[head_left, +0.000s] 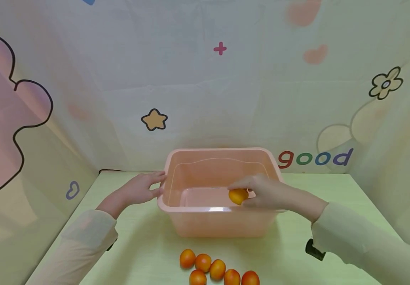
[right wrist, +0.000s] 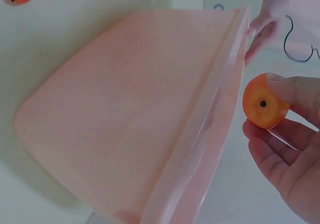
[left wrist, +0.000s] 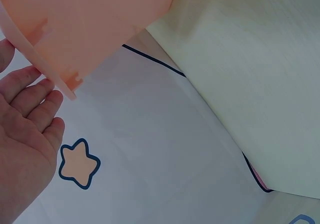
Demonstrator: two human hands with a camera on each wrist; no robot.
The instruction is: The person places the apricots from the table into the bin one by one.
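A pink plastic basin (head_left: 223,223) stands upright on the light green table. At its left end my left hand (head_left: 141,189) touches the rim with its fingertips; in the left wrist view the fingers (left wrist: 32,96) lie along the rim's outer side. My right hand (head_left: 267,194) pinches a small round orange fruit (head_left: 238,196) between thumb and fingers, over the basin's opening near the front right. The right wrist view shows a dark dot on the fruit (right wrist: 263,104), with the thumb on one side and fingers on the other.
Several orange-red fruits (head_left: 217,270) lie grouped on the table in front of the basin, partly cut off by the lower edge of the view. A printed cloth (head_left: 190,87) hangs behind and at both sides of the table (head_left: 319,190).
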